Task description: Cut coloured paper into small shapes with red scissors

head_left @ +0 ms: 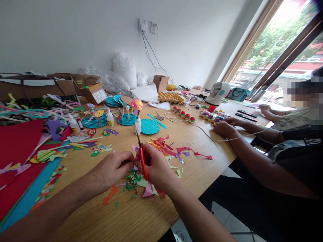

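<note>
My right hand [158,166] is closed round red-handled scissors [143,163], their dark blades pointing up and away from me. Fingertips pinched, my left hand [113,169] meets the right one at the middle of the table; whatever it pinches is too small or hidden to make out. Under both hands lie green paper scraps [132,179], with a pink scrap [148,190] and an orange scrap [110,195] near them. Just beyond the scissors stands a white glue bottle [138,126]. Red and orange paper cuttings [161,148] are spread past my right hand.
Blue discs [149,126] and paper fish [47,156] lie on the wooden table [199,174]. Coloured paper sheets [20,144] are stacked at left. A white cable [214,138] crosses the right side, where two people sit, one with hands [224,129] near painted egg-carton pieces [209,116].
</note>
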